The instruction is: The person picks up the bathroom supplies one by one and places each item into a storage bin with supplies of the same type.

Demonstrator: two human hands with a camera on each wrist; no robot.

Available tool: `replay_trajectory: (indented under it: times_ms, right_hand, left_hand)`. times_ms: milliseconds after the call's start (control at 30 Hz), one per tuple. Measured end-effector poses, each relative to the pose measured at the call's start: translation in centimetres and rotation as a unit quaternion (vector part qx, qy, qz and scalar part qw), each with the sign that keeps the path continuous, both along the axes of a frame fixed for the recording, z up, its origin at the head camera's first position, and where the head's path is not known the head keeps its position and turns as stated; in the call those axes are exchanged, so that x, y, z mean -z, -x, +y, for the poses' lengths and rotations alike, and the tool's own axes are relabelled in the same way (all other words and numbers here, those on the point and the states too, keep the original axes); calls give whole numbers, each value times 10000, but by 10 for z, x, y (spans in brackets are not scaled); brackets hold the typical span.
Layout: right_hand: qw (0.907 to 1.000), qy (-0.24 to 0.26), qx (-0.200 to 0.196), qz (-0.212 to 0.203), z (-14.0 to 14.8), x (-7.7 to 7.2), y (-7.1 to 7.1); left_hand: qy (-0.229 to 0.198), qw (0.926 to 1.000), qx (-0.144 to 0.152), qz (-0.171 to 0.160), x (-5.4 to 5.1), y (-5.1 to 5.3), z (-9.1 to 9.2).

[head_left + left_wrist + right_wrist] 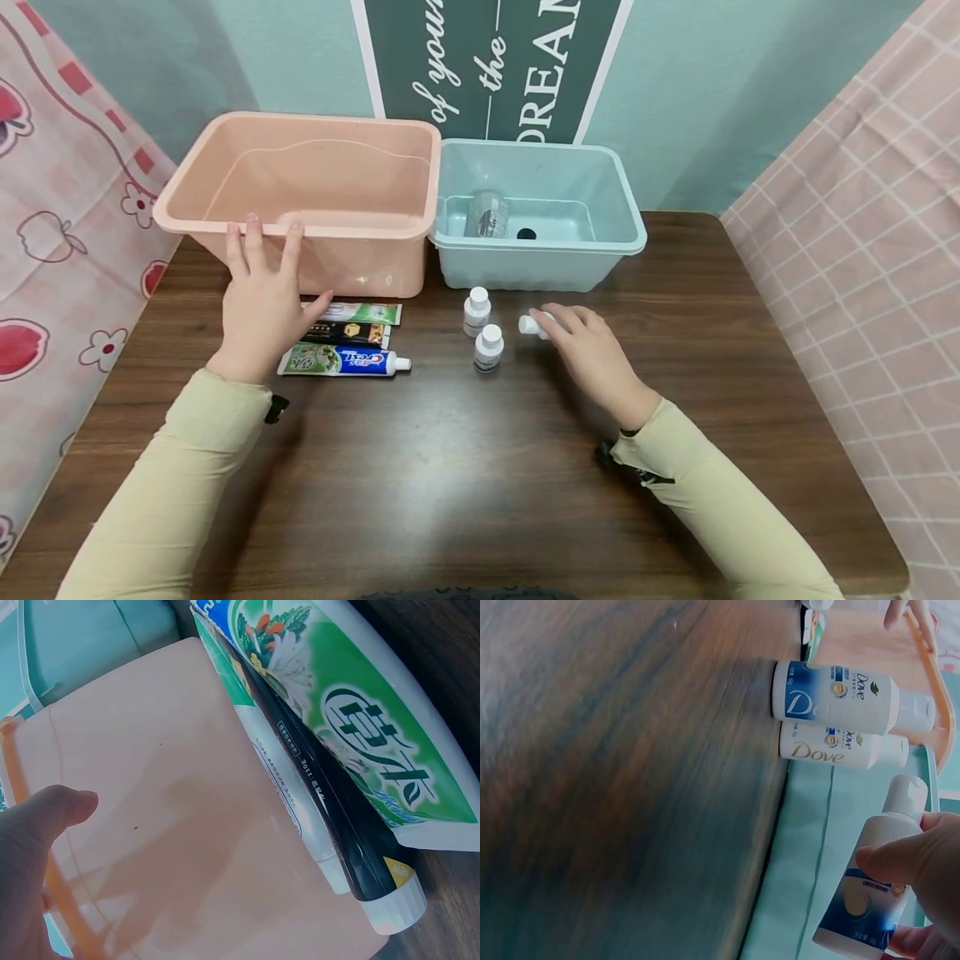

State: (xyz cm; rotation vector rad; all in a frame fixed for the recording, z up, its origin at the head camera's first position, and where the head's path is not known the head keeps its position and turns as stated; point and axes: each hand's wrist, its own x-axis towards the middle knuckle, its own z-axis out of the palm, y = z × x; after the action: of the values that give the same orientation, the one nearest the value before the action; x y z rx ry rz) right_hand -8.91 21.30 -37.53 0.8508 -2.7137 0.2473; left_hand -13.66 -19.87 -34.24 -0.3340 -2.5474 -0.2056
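Bright, fairly even light fills the head view, apparently from above, leaving a milky glare on the near middle of the dark surface [442, 492]. Soft shadows lie along the inner sides of the left sleeve [142, 508] and right sleeve [720, 492]. Faint glints mark the near wall of the pink bin [375, 262], while print on the small bottles [488, 348] is too tiny to read. The left wrist view is dimmer and muted, a soft-edged shadow spreading across the bin. The right wrist view is also dim, wood grain smeared into blur, though bottle lettering stays legible.
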Motion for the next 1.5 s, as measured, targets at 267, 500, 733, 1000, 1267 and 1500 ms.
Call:
replay_trajectory:
  times_ms: [267, 500, 733, 1000, 1267, 1500]
  right_hand:
    - [9998, -108, -29, 133, 3, -3, 2]
    - [9992, -70, -306, 254, 3, -4, 5]
    - [9993, -171, -270, 191, 4, -7, 6]
    - [9990, -219, -257, 305, 4, -14, 6]
    - [9985, -222, -255, 420, 7, -18, 11]
    - [9986, -190, -222, 437, 6, -27, 14]
  left_hand:
    - [3, 9999, 19, 127, -2, -2, 1]
    - [26, 9998, 54, 209, -2, -2, 0]
    - [12, 9996, 99, 256, 0, 0, -1]
    - [-18, 9994, 163, 294, 2, 0, -1]
    - [-23, 9994, 174, 312, 0, 0, -1]
    - [10, 9992, 178, 349, 0, -1, -2]
